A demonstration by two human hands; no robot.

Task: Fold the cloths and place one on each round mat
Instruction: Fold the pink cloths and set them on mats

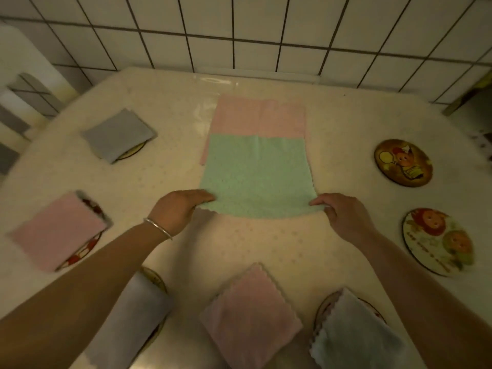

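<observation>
While the green cloth [257, 177] lay flat mid-worktop, overlapping a pink cloth [259, 115], the left hand [177, 209] and right hand [342, 213] had fingers pinched on its near corners. It looked light, limp and unslippery, best held by those corners for folding.

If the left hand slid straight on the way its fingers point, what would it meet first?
The left hand points rightward along the green cloth's near edge, which it already pinches. Going on, it would probably meet the right hand at the opposite corner.
</observation>
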